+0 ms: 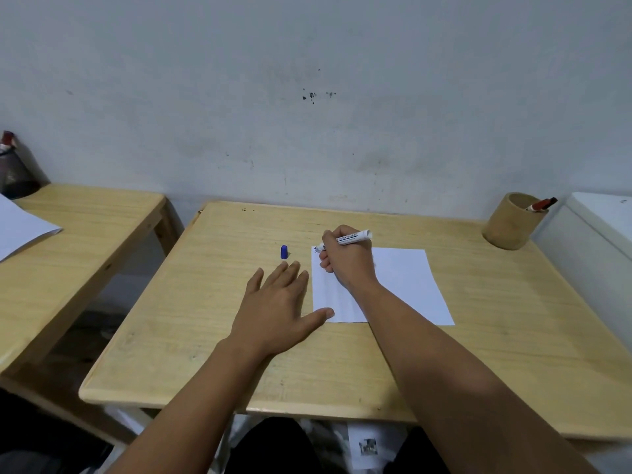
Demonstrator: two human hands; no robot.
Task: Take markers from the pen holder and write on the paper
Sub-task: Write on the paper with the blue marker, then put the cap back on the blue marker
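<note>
Left hand [278,302] flat, white uncapped marker [345,240], paper [403,285]

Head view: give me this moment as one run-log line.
right hand: grip on marker, tip at paper far-left corner | left hand: flat, thumb on paper | blue cap: off, on table

The right hand [347,260] covers the white marker's [352,238] middle; its label is unreadable, and the red marker [541,204] sits half-sunk in the bamboo pen holder [511,224].

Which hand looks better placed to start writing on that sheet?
The right hand: it already grips the uncapped marker, tip at the paper's far left corner. The left hand lies flat, empty, thumb on the paper's edge.
</note>
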